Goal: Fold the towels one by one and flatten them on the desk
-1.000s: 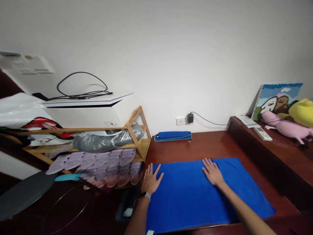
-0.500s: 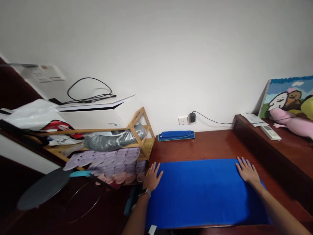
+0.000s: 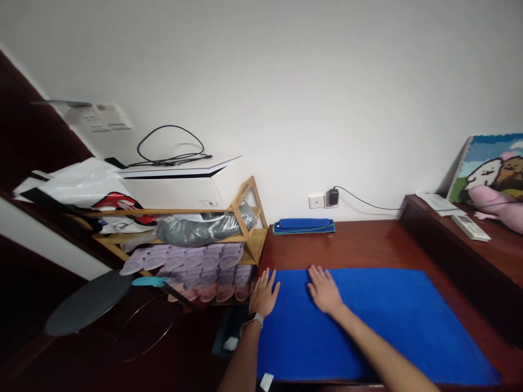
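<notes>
A bright blue cloth (image 3: 392, 316) lies spread flat on the reddish-brown wooden table, with a small white tag (image 3: 267, 381) at its near left corner. My left hand (image 3: 265, 294) rests open at the far left edge of the cloth, fingers pointing away from me; a watch is on that wrist. Flat on the cloth near its far edge, left of the middle, is my right hand (image 3: 324, 290), its fingers outstretched. Neither hand grips anything. Against the wall behind lies a folded blue cloth (image 3: 304, 225) with a green edge.
Left of the table stands a wooden rack (image 3: 255, 245) with slippers (image 3: 208, 258) and a white box (image 3: 175, 190). A round stool (image 3: 90, 302) is at lower left. On the raised right ledge lie a remote control (image 3: 470, 227) and a pink plush toy (image 3: 498, 207). A charger (image 3: 334, 196) is plugged into the wall.
My right hand has moved left across the cloth, from its far right corner to near my left hand. The left hand stays at the left edge. The view has turned slightly left.
</notes>
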Tool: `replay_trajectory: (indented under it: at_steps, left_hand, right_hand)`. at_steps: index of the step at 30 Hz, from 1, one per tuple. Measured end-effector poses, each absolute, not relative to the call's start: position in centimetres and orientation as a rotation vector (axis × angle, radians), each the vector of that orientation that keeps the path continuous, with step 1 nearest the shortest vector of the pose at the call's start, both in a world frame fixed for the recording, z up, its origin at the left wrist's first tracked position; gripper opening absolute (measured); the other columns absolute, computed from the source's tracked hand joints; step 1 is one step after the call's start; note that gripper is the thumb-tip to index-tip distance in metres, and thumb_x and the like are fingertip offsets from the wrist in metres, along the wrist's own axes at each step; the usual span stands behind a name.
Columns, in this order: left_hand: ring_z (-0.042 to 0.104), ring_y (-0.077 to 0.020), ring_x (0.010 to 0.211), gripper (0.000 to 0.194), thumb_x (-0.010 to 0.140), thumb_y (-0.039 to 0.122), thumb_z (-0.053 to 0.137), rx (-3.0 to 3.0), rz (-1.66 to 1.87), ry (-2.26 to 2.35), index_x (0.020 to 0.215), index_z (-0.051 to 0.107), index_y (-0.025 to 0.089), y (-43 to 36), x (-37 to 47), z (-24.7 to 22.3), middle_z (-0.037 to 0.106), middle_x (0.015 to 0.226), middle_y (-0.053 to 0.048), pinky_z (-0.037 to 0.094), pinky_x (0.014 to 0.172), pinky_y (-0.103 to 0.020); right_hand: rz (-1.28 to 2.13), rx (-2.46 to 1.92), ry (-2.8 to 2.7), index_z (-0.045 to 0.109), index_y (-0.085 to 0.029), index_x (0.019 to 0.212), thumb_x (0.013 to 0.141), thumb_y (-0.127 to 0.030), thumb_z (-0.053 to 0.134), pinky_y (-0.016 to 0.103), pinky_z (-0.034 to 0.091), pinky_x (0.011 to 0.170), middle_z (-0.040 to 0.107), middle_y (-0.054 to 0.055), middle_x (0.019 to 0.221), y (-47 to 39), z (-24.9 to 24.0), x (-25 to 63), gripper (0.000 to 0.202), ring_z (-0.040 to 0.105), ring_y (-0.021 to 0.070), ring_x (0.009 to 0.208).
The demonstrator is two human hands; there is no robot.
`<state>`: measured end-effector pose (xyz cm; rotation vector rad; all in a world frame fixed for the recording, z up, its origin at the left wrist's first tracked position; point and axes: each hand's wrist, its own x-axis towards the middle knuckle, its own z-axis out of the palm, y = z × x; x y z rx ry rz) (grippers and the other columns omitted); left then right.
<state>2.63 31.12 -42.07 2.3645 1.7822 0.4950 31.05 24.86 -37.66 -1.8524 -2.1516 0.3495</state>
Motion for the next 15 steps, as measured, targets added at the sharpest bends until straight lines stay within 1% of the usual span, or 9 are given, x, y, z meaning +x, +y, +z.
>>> replay_trajectory:
  at_steps: [3,6,9,13,15]
  left_hand:
    - [0.028,-0.0251,0.159,0.061,0.107,0.049,0.032,2.376,0.466,1.813,0.162,0.038,0.024,31.3,2.6,-42.2,0.032,0.172,-0.010,0.020,0.130,-0.049]
    - [0.027,-0.0242,0.160,0.060,0.107,0.047,0.031,2.373,0.434,1.840,0.163,0.038,0.024,31.5,2.6,-42.4,0.031,0.172,-0.009,0.019,0.130,-0.049]
    - [0.026,-0.0232,0.160,0.060,0.108,0.048,0.030,2.381,0.436,1.829,0.162,0.038,0.024,31.7,2.5,-42.5,0.030,0.173,-0.008,0.019,0.130,-0.047]
    - [0.027,-0.0234,0.160,0.062,0.107,0.051,0.030,2.397,0.434,1.827,0.163,0.038,0.025,31.7,2.5,-42.5,0.030,0.173,-0.009,0.019,0.131,-0.046]
    - [0.028,-0.0242,0.160,0.062,0.107,0.051,0.030,2.410,0.421,1.832,0.162,0.039,0.025,31.8,2.5,-42.4,0.030,0.173,-0.009,0.020,0.130,-0.047]
  right_hand:
    - [0.515,-1.695,-2.236,0.028,-0.014,0.166,0.107,-0.050,0.022,0.054,0.011,0.130,0.024,0.010,0.173,25.9,-37.9,24.3,0.070,0.016,0.0290,0.162]
    - [0.521,-1.704,-2.238,0.026,-0.017,0.167,0.107,-0.052,0.020,0.054,0.010,0.131,0.022,0.009,0.173,26.4,-38.2,24.7,0.070,0.015,0.0277,0.162]
    - [0.436,-1.862,-2.190,0.029,-0.018,0.166,0.107,-0.053,0.022,0.053,0.011,0.131,0.025,0.009,0.172,25.7,-38.9,31.6,0.069,0.019,0.0263,0.161]
    - [0.233,-2.196,-1.991,0.032,-0.018,0.166,0.106,-0.049,0.023,0.054,0.016,0.129,0.031,0.010,0.171,22.0,-41.0,47.5,0.067,0.023,0.0275,0.160]
    - [0.169,-2.376,-1.852,0.029,-0.016,0.166,0.106,-0.049,0.018,0.053,0.017,0.129,0.030,0.010,0.171,19.6,-42.2,55.8,0.069,0.022,0.0282,0.160]
